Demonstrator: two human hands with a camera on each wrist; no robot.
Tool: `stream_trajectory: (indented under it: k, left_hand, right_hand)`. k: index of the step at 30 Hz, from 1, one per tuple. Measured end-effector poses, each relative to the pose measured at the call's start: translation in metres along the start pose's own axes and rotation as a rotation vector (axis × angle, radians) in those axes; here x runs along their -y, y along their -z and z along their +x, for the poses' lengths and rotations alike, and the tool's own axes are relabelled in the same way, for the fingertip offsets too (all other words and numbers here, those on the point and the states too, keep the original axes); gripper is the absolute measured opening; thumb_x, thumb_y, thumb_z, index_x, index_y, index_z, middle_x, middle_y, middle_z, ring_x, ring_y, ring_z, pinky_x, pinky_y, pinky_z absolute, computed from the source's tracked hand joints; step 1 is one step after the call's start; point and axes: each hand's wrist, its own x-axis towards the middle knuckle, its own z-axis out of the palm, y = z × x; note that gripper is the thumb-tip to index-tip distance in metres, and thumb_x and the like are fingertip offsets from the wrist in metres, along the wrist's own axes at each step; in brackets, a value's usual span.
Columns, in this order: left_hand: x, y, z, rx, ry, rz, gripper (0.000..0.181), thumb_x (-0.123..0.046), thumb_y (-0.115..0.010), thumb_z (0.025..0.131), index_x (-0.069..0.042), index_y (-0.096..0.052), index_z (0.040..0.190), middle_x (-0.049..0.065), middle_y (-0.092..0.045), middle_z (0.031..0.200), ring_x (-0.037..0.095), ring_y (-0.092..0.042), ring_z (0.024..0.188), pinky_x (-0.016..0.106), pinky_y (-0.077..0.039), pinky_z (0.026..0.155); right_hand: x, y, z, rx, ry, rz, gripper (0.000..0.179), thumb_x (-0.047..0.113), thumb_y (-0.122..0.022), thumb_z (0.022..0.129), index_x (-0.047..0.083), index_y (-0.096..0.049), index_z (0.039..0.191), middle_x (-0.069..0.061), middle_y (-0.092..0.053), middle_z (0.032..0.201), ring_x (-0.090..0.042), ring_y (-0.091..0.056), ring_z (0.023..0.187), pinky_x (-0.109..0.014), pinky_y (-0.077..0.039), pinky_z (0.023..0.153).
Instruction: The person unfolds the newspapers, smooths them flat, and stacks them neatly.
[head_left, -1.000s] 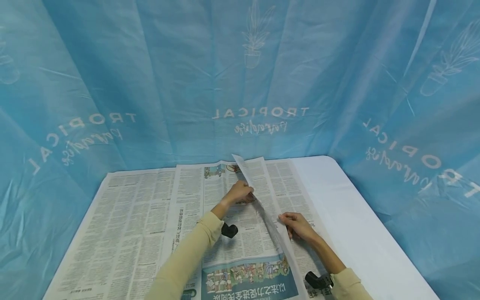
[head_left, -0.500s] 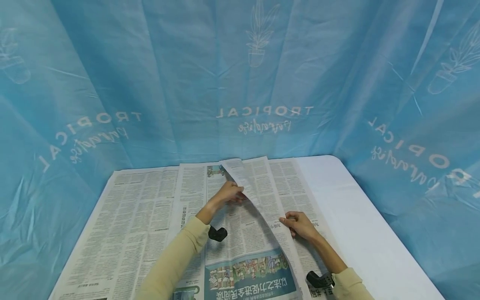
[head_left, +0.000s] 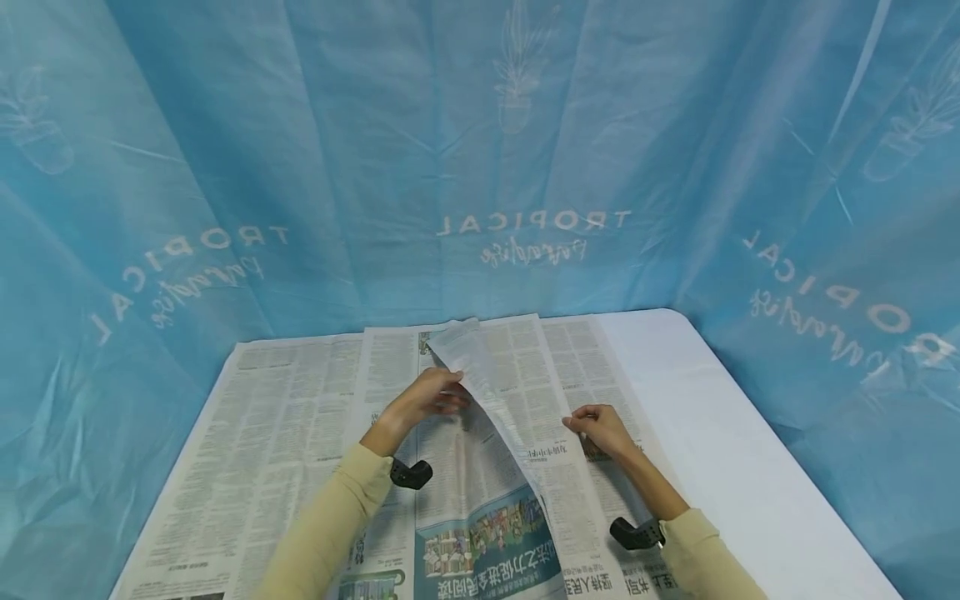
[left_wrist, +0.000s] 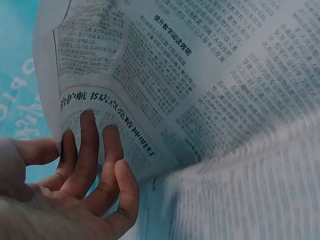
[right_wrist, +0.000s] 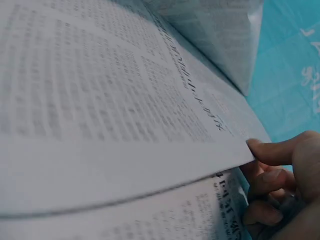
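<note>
A printed newspaper (head_left: 442, 467) with a blue illustrated panel lies over the middle of the table. My left hand (head_left: 423, 400) pinches the free edge of its upper page (head_left: 480, 379), which is raised and folds over toward the right. In the left wrist view, thumb and index finger grip that page (left_wrist: 165, 75), while the other fingers (left_wrist: 89, 145) lie against its printed side. My right hand (head_left: 602, 429) holds the right edge of a lower sheet (head_left: 551, 467) between thumb and fingers. That sheet (right_wrist: 125, 165) is slightly lifted at its edge in the right wrist view.
More newspaper (head_left: 262, 433) covers the table's left side, and another sheet (head_left: 600, 375) sticks out at the right. A strip of white tabletop (head_left: 720, 417) runs along the right. Blue printed curtains (head_left: 480, 167) surround the back and sides.
My left hand has moved left and slightly down with the page edge, so the page opens further leftward. The right hand has stayed at the right edge, shifting only slightly.
</note>
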Motion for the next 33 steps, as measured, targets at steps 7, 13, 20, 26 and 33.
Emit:
stream_trajectory:
  k: [7, 13, 20, 26, 33]
  left_hand:
    - [0.004, 0.025, -0.014, -0.03, -0.029, 0.02, 0.021, -0.019, -0.045, 0.104, -0.009, -0.044, 0.086, 0.001, -0.049, 0.077, 0.015, -0.056, 0.072, 0.036, -0.052, 0.076]
    - [0.005, 0.044, -0.026, -0.064, -0.015, 0.039, 0.015, -0.016, -0.047, 0.103, -0.001, -0.047, 0.106, 0.004, -0.051, 0.088, 0.013, -0.05, 0.073, 0.033, -0.045, 0.073]
    - [0.009, 0.06, -0.039, -0.11, 0.011, 0.081, 0.061, -0.012, -0.045, 0.101, 0.007, -0.016, 0.152, 0.027, -0.039, 0.144, 0.032, -0.053, 0.115, 0.045, -0.044, 0.094]
    - [0.016, 0.067, -0.044, -0.098, 0.007, 0.037, 0.061, -0.013, -0.047, 0.1, 0.007, -0.019, 0.151, 0.022, -0.055, 0.123, 0.013, -0.058, 0.081, 0.034, -0.048, 0.077]
    - [0.022, 0.066, -0.052, 0.012, -0.014, -0.147, 0.064, -0.021, -0.055, 0.101, 0.001, -0.023, 0.152, 0.005, -0.06, 0.111, 0.007, -0.06, 0.082, 0.026, -0.05, 0.075]
  right_hand:
    - [0.003, 0.011, 0.009, 0.054, -0.029, -0.019, 0.027, 0.022, -0.069, 0.091, -0.003, -0.066, 0.101, 0.006, -0.047, 0.052, -0.007, -0.024, 0.04, -0.025, -0.029, 0.042]
    - [0.001, 0.014, 0.013, 0.085, -0.004, 0.007, 0.028, 0.023, -0.068, 0.092, -0.003, -0.066, 0.099, 0.006, -0.046, 0.051, -0.007, -0.024, 0.039, -0.024, -0.028, 0.041]
    - [0.0, 0.018, 0.014, 0.098, 0.025, 0.003, 0.032, 0.026, -0.067, 0.093, -0.004, -0.066, 0.103, 0.005, -0.045, 0.05, -0.006, -0.03, 0.039, -0.024, -0.03, 0.041]
    - [0.005, 0.021, 0.01, 0.07, 0.038, 0.017, 0.031, 0.025, -0.068, 0.093, -0.005, -0.065, 0.099, 0.001, -0.05, 0.058, -0.007, -0.033, 0.041, -0.024, -0.031, 0.041]
    - [0.001, 0.021, 0.014, 0.048, 0.004, 0.024, 0.027, 0.024, -0.068, 0.092, -0.002, -0.066, 0.096, 0.001, -0.055, 0.063, -0.009, -0.037, 0.043, -0.023, -0.032, 0.042]
